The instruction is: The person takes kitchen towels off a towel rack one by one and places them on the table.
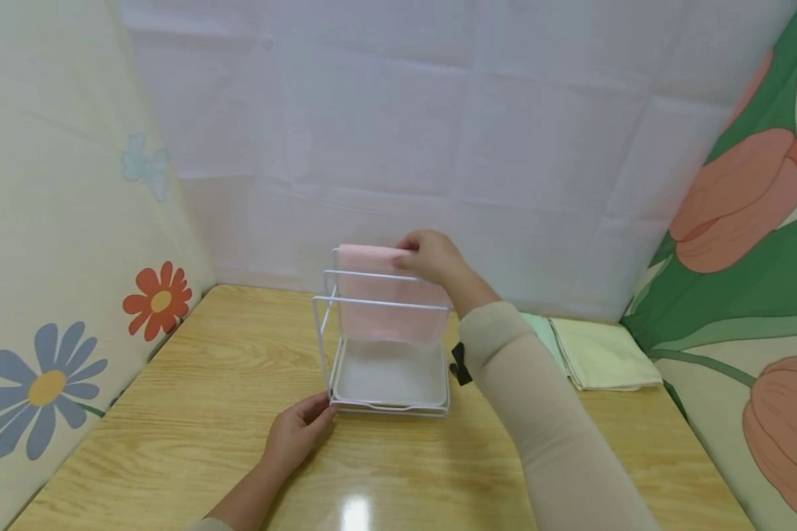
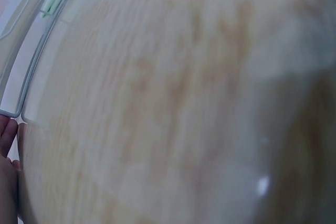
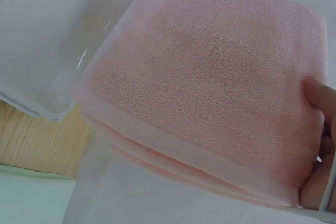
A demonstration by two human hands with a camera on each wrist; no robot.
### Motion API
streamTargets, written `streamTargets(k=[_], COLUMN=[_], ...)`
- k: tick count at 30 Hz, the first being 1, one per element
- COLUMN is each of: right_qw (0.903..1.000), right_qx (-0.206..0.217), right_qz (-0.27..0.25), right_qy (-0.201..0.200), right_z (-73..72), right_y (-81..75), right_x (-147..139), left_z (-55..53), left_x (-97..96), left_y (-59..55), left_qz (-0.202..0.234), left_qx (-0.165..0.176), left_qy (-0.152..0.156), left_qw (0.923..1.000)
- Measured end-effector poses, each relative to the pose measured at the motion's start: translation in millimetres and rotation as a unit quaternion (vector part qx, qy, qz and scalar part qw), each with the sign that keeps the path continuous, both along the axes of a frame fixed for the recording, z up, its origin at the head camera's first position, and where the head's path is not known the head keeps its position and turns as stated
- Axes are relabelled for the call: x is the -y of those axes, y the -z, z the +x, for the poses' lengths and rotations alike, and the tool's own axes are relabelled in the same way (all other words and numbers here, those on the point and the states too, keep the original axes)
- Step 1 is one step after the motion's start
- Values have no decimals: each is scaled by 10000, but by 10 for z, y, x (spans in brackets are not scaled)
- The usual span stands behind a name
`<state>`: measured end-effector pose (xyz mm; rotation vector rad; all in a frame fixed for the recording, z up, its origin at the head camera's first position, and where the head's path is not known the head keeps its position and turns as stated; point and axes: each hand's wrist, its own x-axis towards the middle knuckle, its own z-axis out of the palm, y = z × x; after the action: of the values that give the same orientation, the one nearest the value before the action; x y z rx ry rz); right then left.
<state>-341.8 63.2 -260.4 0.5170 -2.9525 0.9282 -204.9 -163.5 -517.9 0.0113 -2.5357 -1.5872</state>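
A white wire towel rack stands on the wooden table, with a shallow white tray in its base. Over its rearmost, highest rail hangs a folded pink towel. My right hand pinches the towel's upper right edge; in the right wrist view the thumb lies on the terry face of the pink towel and the other fingers go behind it. Low at the rack's front left corner, my left hand holds the base between thumb and fingers. Only part of the left hand shows in the left wrist view.
To the right of the rack lie a folded pale yellow towel and a mint green towel, partly hidden by the right sleeve. A small black object sits beside the tray. White cloth hangs behind the table, with flower-patterned panels on both sides.
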Motion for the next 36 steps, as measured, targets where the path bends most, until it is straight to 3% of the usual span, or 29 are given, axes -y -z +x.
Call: streamTargets(k=[11,24,29,36], right_qw=[9978,9915,9886,9899], right_qx=[191,-152,-180,-309], right_qz=[-636,-1290,-1494,-1383], right_qy=[63,-26,-16,-12], right_z=[-6,-31,-22,-1], right_y=[7,-8,-76,-218], right_x=[-26,-91,-106,-121], left_z=[-16,-9,-13,-7], left_x=[7,-23,-28,-23], left_y=[27,25,26,12], left_qz=[29,5,47,56], left_qx=[-65,-52,-44,24], left_qy=[-37,-5,7,-9], left_qw=[10000,10000,10000,10000])
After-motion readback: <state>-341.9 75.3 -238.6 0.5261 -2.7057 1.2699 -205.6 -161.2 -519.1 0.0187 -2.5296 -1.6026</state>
